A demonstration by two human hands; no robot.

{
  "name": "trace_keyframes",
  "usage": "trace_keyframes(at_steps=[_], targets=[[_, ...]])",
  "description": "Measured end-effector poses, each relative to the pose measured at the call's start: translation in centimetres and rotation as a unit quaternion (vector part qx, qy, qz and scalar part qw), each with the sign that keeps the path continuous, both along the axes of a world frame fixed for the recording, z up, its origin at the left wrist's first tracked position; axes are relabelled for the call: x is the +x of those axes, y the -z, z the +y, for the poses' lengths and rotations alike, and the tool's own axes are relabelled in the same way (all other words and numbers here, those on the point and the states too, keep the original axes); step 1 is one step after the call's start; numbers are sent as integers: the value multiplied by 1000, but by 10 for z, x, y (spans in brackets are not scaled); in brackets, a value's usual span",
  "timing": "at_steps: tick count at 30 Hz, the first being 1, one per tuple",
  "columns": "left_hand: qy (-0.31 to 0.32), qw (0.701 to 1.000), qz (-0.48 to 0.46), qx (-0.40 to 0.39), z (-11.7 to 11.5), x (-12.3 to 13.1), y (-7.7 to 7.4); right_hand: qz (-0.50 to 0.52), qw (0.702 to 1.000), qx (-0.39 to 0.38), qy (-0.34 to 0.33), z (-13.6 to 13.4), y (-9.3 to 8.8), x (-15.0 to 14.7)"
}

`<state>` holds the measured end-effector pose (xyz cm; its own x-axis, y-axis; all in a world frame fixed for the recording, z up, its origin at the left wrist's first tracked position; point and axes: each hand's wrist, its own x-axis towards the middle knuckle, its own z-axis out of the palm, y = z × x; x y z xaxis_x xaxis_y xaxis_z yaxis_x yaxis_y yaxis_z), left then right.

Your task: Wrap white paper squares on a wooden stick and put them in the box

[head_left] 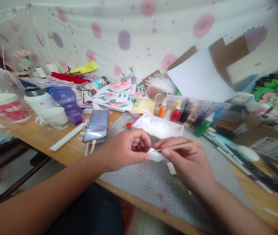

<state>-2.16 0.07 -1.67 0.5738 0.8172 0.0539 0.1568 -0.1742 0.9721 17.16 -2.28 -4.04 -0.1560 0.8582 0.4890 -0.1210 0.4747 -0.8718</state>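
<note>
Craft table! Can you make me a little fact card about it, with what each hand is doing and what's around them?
Left hand: pinching a white piece
Right hand: holding a wooden stick, its tip at the white piece
Under hands: grey mat on a wooden table
Behind hands: box with white stuff inside
Bottles: orange, red, green and more
Left of mat: phone, screen lit
Backdrop: sheet with pink and purple flowers

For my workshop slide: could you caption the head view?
Left hand holding a small white piece, right hand a wooden stick, above a gray mat.
</note>
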Motion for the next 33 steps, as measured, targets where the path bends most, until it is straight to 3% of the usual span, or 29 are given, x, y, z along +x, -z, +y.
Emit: trace_keyframes(at_steps=[4,7,11,14,20,25,30,33], targets=[[3,999,-24,-30,2,2,1,-5,999,27,35,-2,0,1],[-14,1000,-23,0,3,5,3,-11,998,46,46,-2,-1,2],[-76,988,26,128,3,4,4,-24,997,64,28,-3,-6,3],[-113,959,76,247,0,1,2,-36,997,65,-5,-5,-9,2],[-89,904,125,398,-2,-4,-1,-59,998,19,-15,-7,-10,2],[-45,894,148,420,0,-7,-1,-71,996,20,-52,-3,-10,1],[-56,890,199,406,9,-15,4,-70,996,61,-3,-3,-11,3],[-10,890,262,373,15,-20,8,-55,994,88,20,-4,-11,5]])
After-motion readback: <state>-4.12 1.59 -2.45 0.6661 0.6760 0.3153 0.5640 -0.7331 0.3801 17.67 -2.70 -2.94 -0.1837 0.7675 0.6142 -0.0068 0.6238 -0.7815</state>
